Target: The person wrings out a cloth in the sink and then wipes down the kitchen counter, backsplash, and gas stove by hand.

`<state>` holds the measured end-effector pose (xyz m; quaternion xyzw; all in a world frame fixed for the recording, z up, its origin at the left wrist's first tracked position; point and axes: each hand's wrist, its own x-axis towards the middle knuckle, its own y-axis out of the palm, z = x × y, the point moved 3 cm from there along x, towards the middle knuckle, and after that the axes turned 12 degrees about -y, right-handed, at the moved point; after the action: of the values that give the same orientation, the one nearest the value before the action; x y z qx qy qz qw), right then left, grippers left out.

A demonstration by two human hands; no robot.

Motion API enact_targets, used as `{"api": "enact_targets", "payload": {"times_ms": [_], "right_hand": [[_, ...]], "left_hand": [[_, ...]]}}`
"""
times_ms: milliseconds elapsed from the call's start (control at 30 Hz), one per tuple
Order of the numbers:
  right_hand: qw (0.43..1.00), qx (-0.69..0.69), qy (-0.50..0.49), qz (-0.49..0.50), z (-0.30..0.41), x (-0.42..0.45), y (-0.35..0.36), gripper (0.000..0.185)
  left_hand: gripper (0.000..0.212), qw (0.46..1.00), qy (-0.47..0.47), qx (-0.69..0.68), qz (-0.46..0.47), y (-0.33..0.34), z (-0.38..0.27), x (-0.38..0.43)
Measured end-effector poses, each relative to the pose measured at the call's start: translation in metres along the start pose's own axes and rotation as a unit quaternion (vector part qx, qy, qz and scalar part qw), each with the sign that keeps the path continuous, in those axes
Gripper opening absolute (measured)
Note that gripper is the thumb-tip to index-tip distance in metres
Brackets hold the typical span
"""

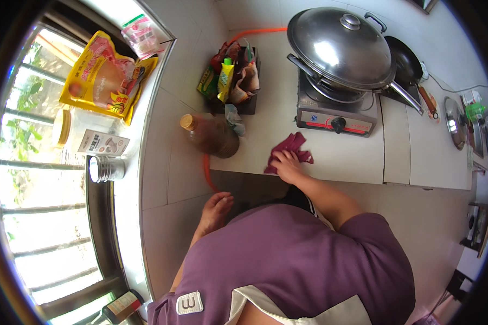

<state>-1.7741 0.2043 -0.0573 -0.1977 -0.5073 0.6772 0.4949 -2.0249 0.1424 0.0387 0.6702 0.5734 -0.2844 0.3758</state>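
Observation:
My right hand (pixel 286 165) presses on a crumpled maroon cloth (pixel 293 142) near the front edge of the white countertop (pixel 345 158), its fingers bunched into the fabric. Just beyond the cloth stands a gas stove (pixel 337 120) with a black knob on its front panel. A lidded steel wok (pixel 337 48) rests on the burner. My left hand (pixel 217 207) hangs in front of the counter, beside my body, with loosely bent fingers and nothing visible in it. Above that hand, a large plastic bottle of dark liquid (pixel 213 138) with a gold cap stands at the counter's left end.
A dark box (pixel 250 106) of seasoning packets sits behind the bottle. An orange hose (pixel 260 31) runs along the wall. Right of the stove are a black frying pan (pixel 404 61) and a pan lid (pixel 455 122). Jars and a yellow food bag (pixel 103 77) line the windowsill.

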Motion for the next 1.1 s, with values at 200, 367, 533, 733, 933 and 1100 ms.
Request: {"api": "enact_targets", "payload": {"times_ms": [200,367,533,733,933,1100], "right_hand": [[0.994,-0.067,-0.076,0.052,-0.068,-0.085,-0.059,0.015],[0.934,-0.167,0.279,0.147,-0.134,-0.107,-0.111,0.015],[0.959,-0.163,0.22,0.073,-0.119,-0.089,-0.1,0.024],[0.986,-0.046,0.126,0.097,-0.112,-0.067,-0.055,0.02],[0.984,-0.053,0.057,0.158,-0.138,-0.053,-0.057,0.01],[0.979,-0.043,-0.017,0.2,-0.15,-0.045,-0.058,0.01]], "left_hand": [[0.025,1.0,-0.004,-0.005,-0.013,-0.005,0.011,0.0],[0.03,0.97,0.166,0.143,-0.105,-0.013,-0.008,0.012],[0.056,0.803,0.437,0.241,-0.328,0.027,-0.136,-0.03],[0.055,0.69,0.412,0.425,-0.417,0.042,-0.205,-0.017],[0.03,0.679,0.365,0.439,-0.462,0.059,-0.186,-0.019],[0.043,0.692,0.37,0.345,-0.515,0.072,-0.143,-0.06]]}}
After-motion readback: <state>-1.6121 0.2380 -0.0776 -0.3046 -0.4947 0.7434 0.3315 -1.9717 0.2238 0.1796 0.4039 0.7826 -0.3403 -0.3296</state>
